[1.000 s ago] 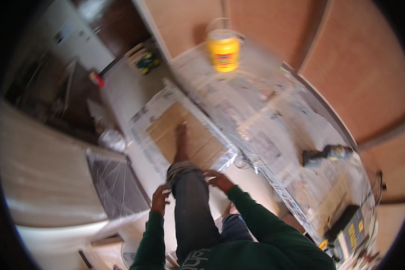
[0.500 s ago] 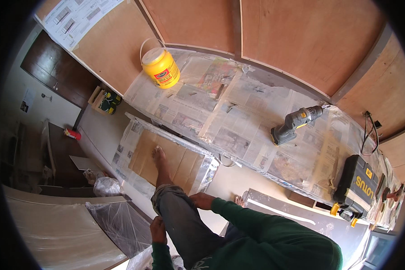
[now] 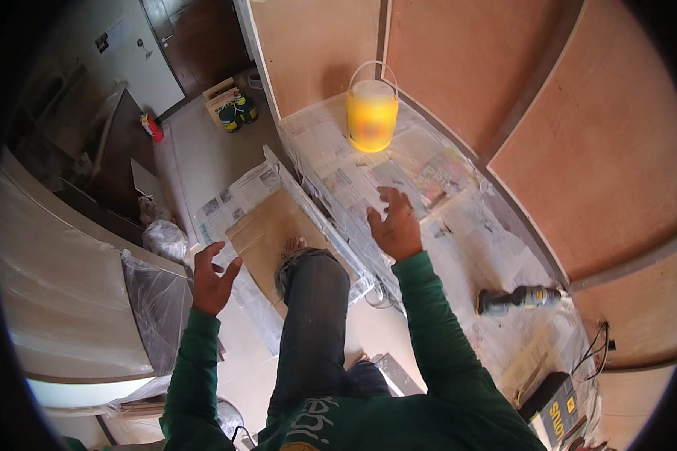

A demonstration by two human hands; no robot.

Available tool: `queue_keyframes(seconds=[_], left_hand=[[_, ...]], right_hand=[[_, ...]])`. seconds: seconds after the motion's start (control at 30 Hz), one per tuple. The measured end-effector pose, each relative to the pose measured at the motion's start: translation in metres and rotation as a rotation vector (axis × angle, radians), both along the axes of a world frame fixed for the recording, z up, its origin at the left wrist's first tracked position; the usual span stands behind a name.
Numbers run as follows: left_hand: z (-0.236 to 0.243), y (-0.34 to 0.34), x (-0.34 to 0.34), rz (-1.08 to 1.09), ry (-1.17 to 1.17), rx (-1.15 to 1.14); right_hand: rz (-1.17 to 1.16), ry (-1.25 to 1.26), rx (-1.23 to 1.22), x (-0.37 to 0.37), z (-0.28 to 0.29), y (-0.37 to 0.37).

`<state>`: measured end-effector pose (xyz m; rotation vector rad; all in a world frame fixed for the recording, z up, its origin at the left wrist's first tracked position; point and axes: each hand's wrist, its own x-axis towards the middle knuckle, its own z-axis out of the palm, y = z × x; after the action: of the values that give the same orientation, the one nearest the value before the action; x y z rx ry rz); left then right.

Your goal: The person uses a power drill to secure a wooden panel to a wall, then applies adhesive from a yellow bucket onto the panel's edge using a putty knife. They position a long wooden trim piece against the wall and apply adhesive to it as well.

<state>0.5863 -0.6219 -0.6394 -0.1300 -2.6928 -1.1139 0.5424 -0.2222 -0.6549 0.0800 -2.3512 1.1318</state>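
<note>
Both hands empty, spread: right hand (image 3: 396, 227) over newspaper-covered counter (image 3: 459, 248); left hand (image 3: 212, 279) above floor; yellow bucket (image 3: 371, 114) beyond.

Red extinguisher (image 3: 152, 127) by dark door (image 3: 195, 37); cardboard (image 3: 274, 233) on floor.

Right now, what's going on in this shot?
A person in a green long-sleeved top stands with one bare foot on a brown cardboard sheet on the floor. Both hands are open and empty: the left hand is raised beside a plastic-wrapped cabinet; the right hand hovers over the newspaper-covered counter, short of the translucent yellow bucket.
</note>
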Motion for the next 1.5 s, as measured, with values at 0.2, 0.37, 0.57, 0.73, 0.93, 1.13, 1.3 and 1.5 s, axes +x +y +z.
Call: queue_keyframes(seconds=[0.2, 0.37, 0.57, 0.73, 0.93, 1.13, 1.3, 1.5], left_hand=[[-0.002, 0.034, -0.133, -0.217, 0.012, -0.006], [0.026, 0.087, -0.331, -0.526, 0.01, 0.299], [0.048, 0.219, -0.496, -0.686, -0.224, 0.405], [0.025, 0.298, -0.539, -0.736, -0.38, 0.565], [-0.019, 0.334, -0.561, -0.71, -0.618, 0.502], [-0.032, 0.342, -0.564, -0.711, -0.54, 0.51], [-0.03, 0.343, -0.568, -0.798, -0.337, 0.38], [-0.044, 0.334, -0.575, -0.761, -0.47, 0.439]], right_hand=[[-0.238, 0.119, 0.375, -0.163, 0.039, 0.014], [-0.33, -0.836, 0.767, -0.334, 0.097, 0.028], [-0.594, -0.929, 0.696, -0.384, 0.095, -0.002], [-0.84, -0.623, 0.523, -0.386, 0.07, -0.008], [-0.826, -0.358, 0.241, -0.382, 0.063, 0.006], [-0.735, -0.368, 0.155, -0.377, 0.069, 0.014], [-0.532, -0.359, 0.222, -0.375, 0.069, 0.033], [0.23, -0.378, 0.473, -0.389, 0.083, 0.091]])
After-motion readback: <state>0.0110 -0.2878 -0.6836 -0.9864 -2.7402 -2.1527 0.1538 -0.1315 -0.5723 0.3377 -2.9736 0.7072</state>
